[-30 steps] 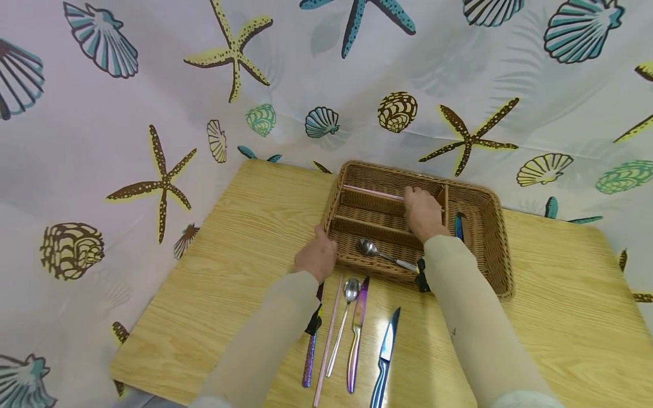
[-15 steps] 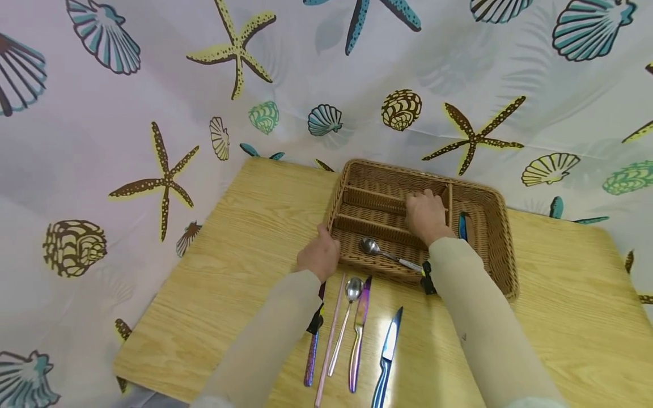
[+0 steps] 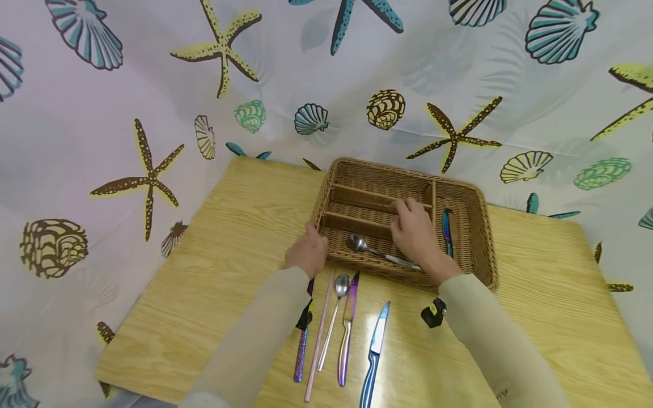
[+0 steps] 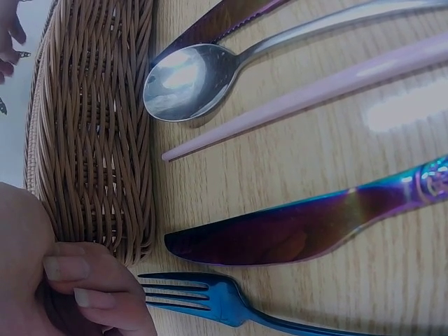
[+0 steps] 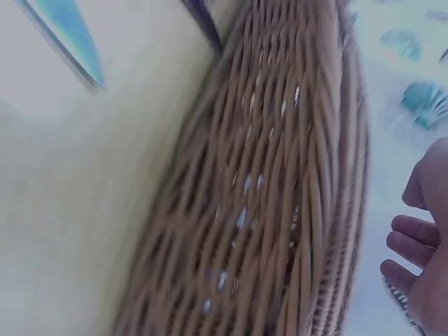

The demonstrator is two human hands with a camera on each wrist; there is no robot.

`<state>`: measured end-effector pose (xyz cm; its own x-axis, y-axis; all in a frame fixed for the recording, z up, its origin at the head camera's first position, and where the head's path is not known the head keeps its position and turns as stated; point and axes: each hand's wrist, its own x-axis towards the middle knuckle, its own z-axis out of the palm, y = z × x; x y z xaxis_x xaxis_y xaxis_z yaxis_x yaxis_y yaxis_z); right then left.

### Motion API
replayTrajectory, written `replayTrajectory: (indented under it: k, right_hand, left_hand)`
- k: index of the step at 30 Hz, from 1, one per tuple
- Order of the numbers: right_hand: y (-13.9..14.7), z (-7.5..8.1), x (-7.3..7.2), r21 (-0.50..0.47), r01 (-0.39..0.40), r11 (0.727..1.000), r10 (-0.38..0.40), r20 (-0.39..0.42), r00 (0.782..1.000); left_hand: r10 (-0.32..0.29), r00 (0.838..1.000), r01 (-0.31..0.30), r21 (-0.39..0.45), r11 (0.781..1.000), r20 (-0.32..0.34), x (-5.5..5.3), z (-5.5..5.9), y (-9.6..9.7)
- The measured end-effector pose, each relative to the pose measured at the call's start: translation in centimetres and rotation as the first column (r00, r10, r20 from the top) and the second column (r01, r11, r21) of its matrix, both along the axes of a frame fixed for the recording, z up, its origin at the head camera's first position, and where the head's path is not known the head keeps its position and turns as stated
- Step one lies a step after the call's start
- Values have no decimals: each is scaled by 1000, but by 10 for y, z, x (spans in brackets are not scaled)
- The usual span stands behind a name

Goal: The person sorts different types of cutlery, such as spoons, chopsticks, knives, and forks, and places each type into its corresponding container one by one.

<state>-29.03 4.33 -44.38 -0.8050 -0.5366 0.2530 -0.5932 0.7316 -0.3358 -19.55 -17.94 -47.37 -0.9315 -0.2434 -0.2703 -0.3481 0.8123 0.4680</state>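
A brown wicker cutlery basket [image 3: 490,238] stands on the wooden table. My left hand [image 3: 308,252] grips its front left corner, the fingers [image 4: 91,269] curled there. My right hand [image 3: 414,226] is over the basket's middle dividers, fingers loosely bent and holding nothing. Below it, a spoon [image 3: 358,243] with a pale handle lies in the front compartment. A blue knife [image 3: 447,226] lies in the right compartment. Before the basket lie a pink chopstick [image 3: 320,334], a silver spoon [image 3: 342,285], a purple-gold knife [image 3: 345,340] and a dark purple knife [image 3: 301,354].
A blue-handled knife [image 3: 374,345] lies farther right on the table [image 3: 541,317]. In the left wrist view a blue fork [image 4: 224,297] lies close by the left hand's fingers. A white curtain [image 3: 306,68] with seashells and starfish hangs right behind the basket.
A pink chopstick at my right hand in the back compartment dropped from sight by half a second ago. The right hand has since come forward, toward the front. The left hand stays at the corner.
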Motion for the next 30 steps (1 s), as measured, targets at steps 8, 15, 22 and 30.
replayTrajectory:
  k: [8,15,22,30]
  right_hand:
    - [16,1,72,-130,-81,988,76,-43,996]
    - [46,-15,126,-115,12,993,10,195,981]
    - [42,-44,175,45,22,999,-38,409,912]
    - [29,-57,207,248,-8,969,-98,412,906]
  left_hand:
    - [8,1000,-8,17,1000,6,3,0,-4]
    - [0,1000,0,23,1000,6,2,-1,-2]
    - [-26,1000,26,-29,999,3,2,-2,-6]
    - [-27,1000,27,-15,1000,0,1,-2,-1]
